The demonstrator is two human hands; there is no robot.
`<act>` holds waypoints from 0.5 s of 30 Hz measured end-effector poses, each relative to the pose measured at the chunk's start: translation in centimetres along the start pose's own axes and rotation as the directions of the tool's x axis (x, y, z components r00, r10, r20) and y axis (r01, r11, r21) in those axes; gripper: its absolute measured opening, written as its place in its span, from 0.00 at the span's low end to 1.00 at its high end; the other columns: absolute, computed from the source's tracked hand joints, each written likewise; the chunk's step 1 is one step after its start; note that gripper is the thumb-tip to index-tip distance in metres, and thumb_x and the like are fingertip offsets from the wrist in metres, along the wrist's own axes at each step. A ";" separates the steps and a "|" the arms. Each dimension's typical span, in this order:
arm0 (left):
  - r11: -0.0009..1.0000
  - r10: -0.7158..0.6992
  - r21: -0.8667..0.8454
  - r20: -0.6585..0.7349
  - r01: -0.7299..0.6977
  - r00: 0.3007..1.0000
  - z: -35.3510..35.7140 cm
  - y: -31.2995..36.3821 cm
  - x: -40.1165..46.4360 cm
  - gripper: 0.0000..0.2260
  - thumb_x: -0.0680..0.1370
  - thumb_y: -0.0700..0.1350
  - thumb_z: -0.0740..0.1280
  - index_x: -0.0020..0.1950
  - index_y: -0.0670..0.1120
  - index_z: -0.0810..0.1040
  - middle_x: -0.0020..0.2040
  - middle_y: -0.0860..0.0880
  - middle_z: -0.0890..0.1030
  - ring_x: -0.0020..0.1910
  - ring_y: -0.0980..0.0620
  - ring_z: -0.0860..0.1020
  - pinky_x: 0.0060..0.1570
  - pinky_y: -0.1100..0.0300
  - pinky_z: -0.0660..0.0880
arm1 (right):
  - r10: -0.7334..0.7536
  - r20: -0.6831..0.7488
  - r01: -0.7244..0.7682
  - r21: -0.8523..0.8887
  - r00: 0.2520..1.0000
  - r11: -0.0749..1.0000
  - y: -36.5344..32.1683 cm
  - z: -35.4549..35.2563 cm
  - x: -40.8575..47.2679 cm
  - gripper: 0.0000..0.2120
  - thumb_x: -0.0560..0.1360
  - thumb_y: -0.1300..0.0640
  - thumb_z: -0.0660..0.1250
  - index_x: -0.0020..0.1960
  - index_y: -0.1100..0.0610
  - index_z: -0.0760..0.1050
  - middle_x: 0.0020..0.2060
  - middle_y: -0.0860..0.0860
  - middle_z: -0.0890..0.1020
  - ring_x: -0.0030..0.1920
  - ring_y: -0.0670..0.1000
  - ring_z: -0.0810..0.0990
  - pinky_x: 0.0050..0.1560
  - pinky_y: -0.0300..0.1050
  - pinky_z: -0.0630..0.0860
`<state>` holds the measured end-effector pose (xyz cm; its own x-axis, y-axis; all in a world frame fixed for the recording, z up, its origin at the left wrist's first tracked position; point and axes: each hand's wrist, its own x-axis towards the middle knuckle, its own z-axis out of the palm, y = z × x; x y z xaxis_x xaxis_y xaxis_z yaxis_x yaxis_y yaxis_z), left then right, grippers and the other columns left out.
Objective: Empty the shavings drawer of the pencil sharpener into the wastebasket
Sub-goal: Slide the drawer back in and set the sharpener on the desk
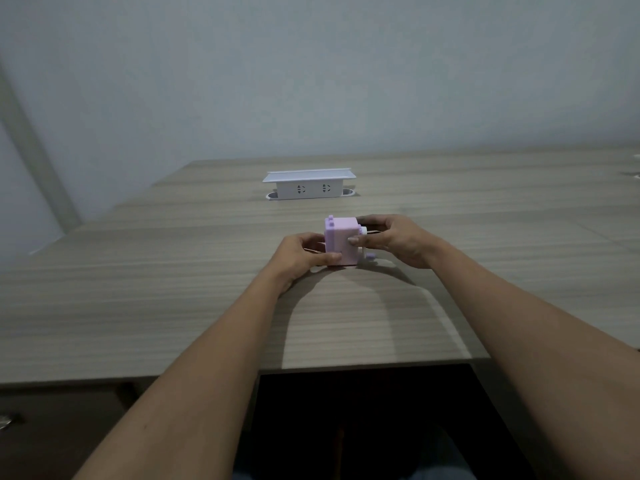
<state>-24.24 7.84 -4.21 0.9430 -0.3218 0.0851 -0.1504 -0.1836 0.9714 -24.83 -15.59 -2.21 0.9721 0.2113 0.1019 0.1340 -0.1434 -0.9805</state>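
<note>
Pencil sharpener [342, 241]: small lilac box, upright on the wooden desk [173, 306], just above the middle of the view, held between both hands.
Crank [370, 257]: on the sharpener's 3 o'clock side, a white hub with a lilac knob hanging low.
Left hand [300, 255]: at the sharpener's 9 o'clock; fingers curled round the lower front corner, thumb laid along the near bottom edge, gripping the body.
Right hand [394, 239]: at the sharpener's 3 o'clock; thumb pressed on the near face, fingers wrapped behind the far side, clamping the body.
Shavings drawer: cannot be made out; hidden by the left fingers or flush with the casing.
Socket box [309, 184]: white, with a raised lid and two outlets facing the wearer, at 12 o'clock from the sharpener, well apart, set into the desk.
Desk front: near edge crosses the lower view; a dark knee opening sits below it at 6 o'clock.
Wall [311, 71]: plain, pale, behind the desk.
</note>
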 end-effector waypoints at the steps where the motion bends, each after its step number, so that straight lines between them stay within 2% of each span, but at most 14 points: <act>1: 1.000 0.000 0.006 0.003 0.000 1.000 0.2 0.1 0.1 0.23 0.69 0.38 0.80 0.64 0.39 0.81 0.55 0.41 0.86 0.51 0.46 0.86 0.50 0.61 0.83 | -0.004 -0.004 0.004 0.001 1.000 1.000 0.0 0.1 0.0 0.27 0.71 0.65 0.78 0.69 0.62 0.78 0.59 0.58 0.85 0.58 0.51 0.84 0.59 0.42 0.79; 3: 1.000 -0.011 0.014 0.009 0.011 1.000 0.2 0.2 0.2 0.24 0.69 0.39 0.80 0.65 0.41 0.81 0.55 0.43 0.86 0.52 0.47 0.86 0.49 0.63 0.82 | -0.010 -0.014 0.010 0.012 1.000 1.000 0.1 0.2 -0.1 0.27 0.70 0.65 0.78 0.68 0.62 0.78 0.58 0.57 0.86 0.57 0.50 0.84 0.58 0.43 0.79; 6: 1.000 -0.011 -0.016 0.027 0.011 1.000 0.1 -0.1 0.4 0.28 0.68 0.40 0.81 0.67 0.42 0.80 0.57 0.42 0.86 0.57 0.43 0.85 0.59 0.54 0.81 | 0.022 0.005 -0.022 0.056 1.000 0.998 0.7 0.3 -0.4 0.26 0.71 0.66 0.77 0.68 0.63 0.78 0.58 0.59 0.86 0.55 0.53 0.85 0.59 0.49 0.80; 10: 0.998 0.030 -0.048 0.013 -0.029 0.999 0.3 0.1 0.2 0.26 0.70 0.41 0.80 0.68 0.43 0.80 0.59 0.44 0.86 0.57 0.45 0.85 0.61 0.50 0.80 | 0.024 0.072 -0.026 0.036 0.997 0.999 1.8 0.0 -0.5 0.21 0.71 0.68 0.76 0.64 0.63 0.81 0.57 0.61 0.86 0.53 0.56 0.85 0.55 0.49 0.81; 13: 0.998 0.056 -0.030 -0.009 -0.057 0.998 0.4 0.2 0.7 0.24 0.71 0.42 0.79 0.67 0.44 0.81 0.57 0.45 0.87 0.57 0.43 0.85 0.60 0.50 0.81 | 0.018 0.049 -0.021 0.055 0.999 0.998 1.7 -0.4 -0.2 0.21 0.72 0.68 0.76 0.64 0.64 0.80 0.57 0.62 0.86 0.55 0.59 0.85 0.57 0.51 0.82; 15: 0.998 0.063 -0.031 -0.020 -0.063 0.998 0.6 0.7 1.5 0.23 0.72 0.42 0.78 0.67 0.44 0.81 0.56 0.45 0.87 0.55 0.44 0.85 0.53 0.55 0.82 | 0.022 0.027 -0.024 0.082 0.999 0.996 1.5 -1.1 0.6 0.22 0.71 0.68 0.76 0.65 0.63 0.80 0.57 0.62 0.86 0.58 0.62 0.85 0.58 0.55 0.81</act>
<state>-23.07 6.64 -3.54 0.9374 -0.3140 0.1503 -0.2005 -0.1339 0.9705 -23.87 -16.71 -3.45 0.9692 0.2341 0.0760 0.0945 -0.0686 -0.9932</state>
